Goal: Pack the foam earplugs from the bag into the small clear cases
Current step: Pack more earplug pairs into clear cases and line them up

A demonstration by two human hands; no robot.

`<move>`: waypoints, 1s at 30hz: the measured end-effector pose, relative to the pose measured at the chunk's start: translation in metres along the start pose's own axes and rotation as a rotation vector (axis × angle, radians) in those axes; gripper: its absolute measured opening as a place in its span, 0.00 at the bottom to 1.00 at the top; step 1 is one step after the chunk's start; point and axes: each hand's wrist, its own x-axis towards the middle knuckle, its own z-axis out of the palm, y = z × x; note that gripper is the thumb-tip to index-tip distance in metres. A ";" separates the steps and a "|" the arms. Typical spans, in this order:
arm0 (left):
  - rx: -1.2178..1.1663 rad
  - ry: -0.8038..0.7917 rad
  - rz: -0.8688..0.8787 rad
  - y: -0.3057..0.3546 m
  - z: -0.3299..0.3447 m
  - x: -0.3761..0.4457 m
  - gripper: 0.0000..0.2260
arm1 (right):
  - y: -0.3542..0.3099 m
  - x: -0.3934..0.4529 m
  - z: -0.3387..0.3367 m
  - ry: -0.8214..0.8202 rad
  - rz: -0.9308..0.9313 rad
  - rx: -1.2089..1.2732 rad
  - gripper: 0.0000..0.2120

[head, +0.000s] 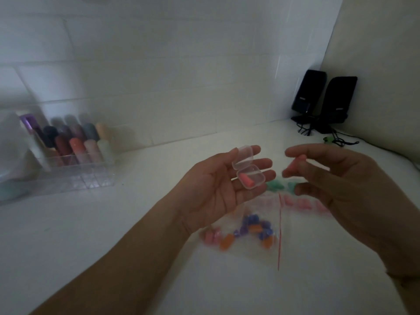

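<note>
1. Spanning the whole lower view: white bench (113,235), meeting a white tiled wall (159,76) at the back.
2. Clear organiser (75,176) at back left, holding upright coloured tubes (77,148); blurred.
3. Two black speakers (325,101) in the far right corner, side by side, cables trailing onto the bench.
4. Clear bag (256,233) flat on the bench below and between the hands, red strip along one edge. Loose earplugs (254,226) inside: blue, orange, pink.
5. Left hand (218,189) palm up, fingers fairly straight, cradling a small clear case (250,176) on the fingers. Case lid hinged open, tilted away. One pink earplug (245,179) lies inside it.
6. Right hand (336,178) just beside the left, not touching it, fingers curled, pinching a second pink earplug (295,163) between thumb and fingertips. Motion blur here.
7. Row of green plugs (276,185) and pink plugs (302,204) on the bench beneath the right hand; whether cased, cannot tell.
</note>
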 end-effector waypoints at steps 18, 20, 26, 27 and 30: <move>-0.035 -0.173 -0.084 -0.002 0.005 -0.005 0.38 | 0.013 -0.003 0.025 0.019 -0.413 -0.717 0.10; -0.041 -0.179 -0.093 -0.002 0.005 -0.005 0.37 | 0.015 -0.002 0.024 -0.020 -0.414 -0.724 0.08; -0.109 -0.139 -0.127 -0.004 0.001 -0.004 0.27 | 0.014 -0.002 0.020 -0.035 -0.377 -0.775 0.10; -0.117 -0.131 -0.130 -0.005 0.001 -0.003 0.26 | 0.012 -0.003 0.019 -0.005 -0.369 -0.762 0.09; 0.002 -0.106 -0.067 -0.006 0.003 -0.003 0.22 | 0.005 -0.003 0.013 0.146 -0.312 -0.644 0.07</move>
